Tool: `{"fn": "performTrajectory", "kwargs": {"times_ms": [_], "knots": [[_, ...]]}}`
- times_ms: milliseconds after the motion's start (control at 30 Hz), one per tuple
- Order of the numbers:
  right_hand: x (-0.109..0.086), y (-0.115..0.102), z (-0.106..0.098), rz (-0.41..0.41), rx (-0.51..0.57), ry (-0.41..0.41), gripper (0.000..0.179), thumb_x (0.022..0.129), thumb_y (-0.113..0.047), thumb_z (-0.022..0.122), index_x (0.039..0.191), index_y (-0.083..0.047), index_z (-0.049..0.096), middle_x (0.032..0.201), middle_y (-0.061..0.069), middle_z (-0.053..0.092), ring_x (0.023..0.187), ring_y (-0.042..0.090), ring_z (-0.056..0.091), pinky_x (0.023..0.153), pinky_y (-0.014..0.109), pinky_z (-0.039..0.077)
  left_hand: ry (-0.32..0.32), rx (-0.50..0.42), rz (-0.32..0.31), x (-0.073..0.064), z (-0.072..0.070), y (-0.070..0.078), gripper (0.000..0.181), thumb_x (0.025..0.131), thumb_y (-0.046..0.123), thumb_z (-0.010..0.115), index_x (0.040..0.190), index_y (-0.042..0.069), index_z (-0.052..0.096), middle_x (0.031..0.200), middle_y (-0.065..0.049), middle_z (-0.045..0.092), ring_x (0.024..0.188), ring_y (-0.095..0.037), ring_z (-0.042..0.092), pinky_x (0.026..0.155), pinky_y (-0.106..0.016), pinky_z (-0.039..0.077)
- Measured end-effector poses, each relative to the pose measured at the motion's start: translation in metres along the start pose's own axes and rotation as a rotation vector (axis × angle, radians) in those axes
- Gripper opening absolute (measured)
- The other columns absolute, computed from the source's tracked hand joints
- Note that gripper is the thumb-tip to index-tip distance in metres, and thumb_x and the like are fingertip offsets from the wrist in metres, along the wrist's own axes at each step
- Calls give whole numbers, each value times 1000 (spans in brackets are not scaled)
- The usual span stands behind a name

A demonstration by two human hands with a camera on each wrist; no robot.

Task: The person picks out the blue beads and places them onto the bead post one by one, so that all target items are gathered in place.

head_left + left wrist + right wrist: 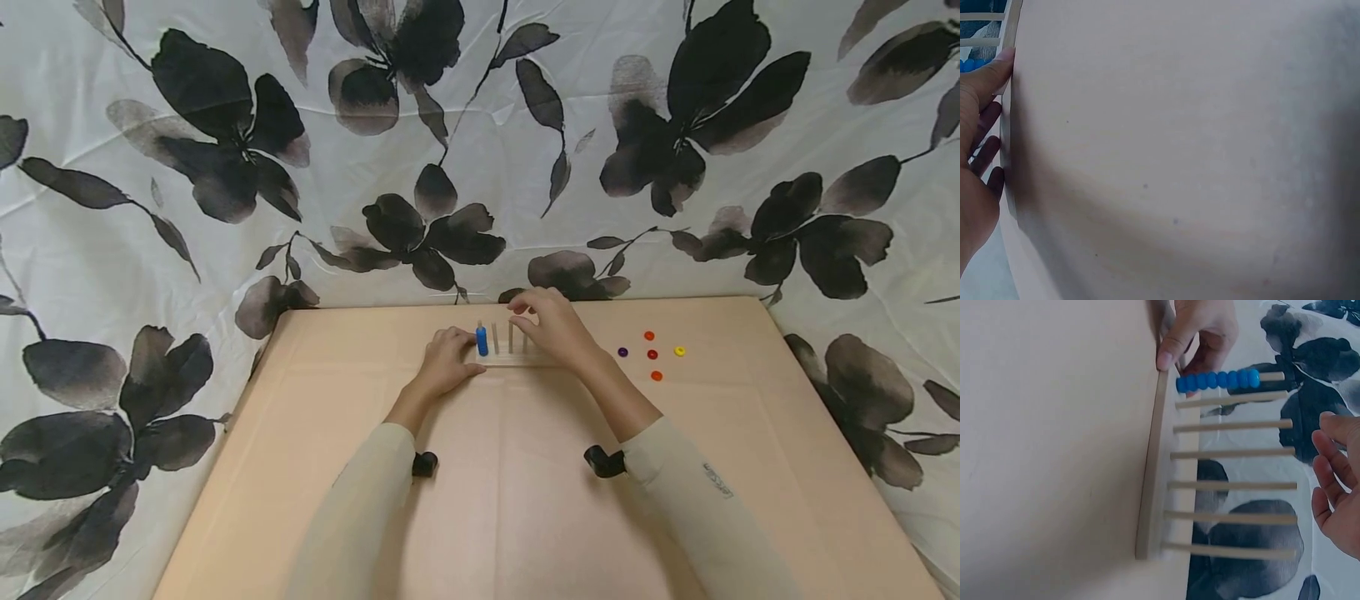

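Observation:
A wooden peg rack (517, 362) stands near the far edge of the table, with several upright pegs along its base. Blue beads (1217, 380) are stacked on the leftmost peg, whose bare tip shows above them. My left hand (446, 360) holds the left end of the base; its thumb (1001, 60) lies on the front side. Above the pegs is my right hand (553, 327), fingers loosely bent. The right wrist view shows that hand's fingers (1329, 472) apart from the peg tips, with nothing between them. The other pegs carry no beads.
Loose beads lie on the table right of the rack: a purple bead (622, 352), a yellow bead (679, 351), and red-orange ones such as this bead (657, 376). A floral cloth (525, 150) hangs behind the far edge of the table (502, 475).

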State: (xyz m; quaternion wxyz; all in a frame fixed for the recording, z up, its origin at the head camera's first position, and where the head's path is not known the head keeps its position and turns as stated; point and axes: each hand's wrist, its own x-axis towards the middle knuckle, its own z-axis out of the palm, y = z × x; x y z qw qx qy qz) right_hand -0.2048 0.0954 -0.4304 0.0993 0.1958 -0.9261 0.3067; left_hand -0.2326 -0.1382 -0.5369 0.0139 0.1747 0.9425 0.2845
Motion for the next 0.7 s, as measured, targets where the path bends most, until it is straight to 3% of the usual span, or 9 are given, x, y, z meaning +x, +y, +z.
{"fn": "performTrajectory", "kwargs": {"times_ms": [200, 467, 700], "knots": [[-14, 10, -18, 3, 14, 42, 24, 99, -16, 71, 122, -9, 71, 114, 8, 70, 109, 30, 61, 91, 43, 53, 3, -12, -11, -3, -1, 0, 57, 86, 32, 85, 135, 9, 66, 134, -9, 60, 131, -29, 47, 114, -51, 36], [-36, 30, -48, -5, -46, 82, 27, 99, -15, 71, 123, -3, 69, 115, 13, 68, 109, 32, 60, 89, 46, 52, -20, -27, -2, -2, -2, -3, 62, 88, 31, 83, 140, 6, 61, 136, -12, 58, 133, -30, 48, 116, -48, 37], [-58, 52, -77, 5, -138, 126, 35, 102, -17, 66, 132, 0, 63, 133, 18, 63, 129, 37, 54, 108, 55, 45, -56, -75, 6, -9, -13, -7, 74, 92, 36, 78, 151, 3, 48, 148, -16, 54, 142, -33, 48, 121, -46, 36]]}}
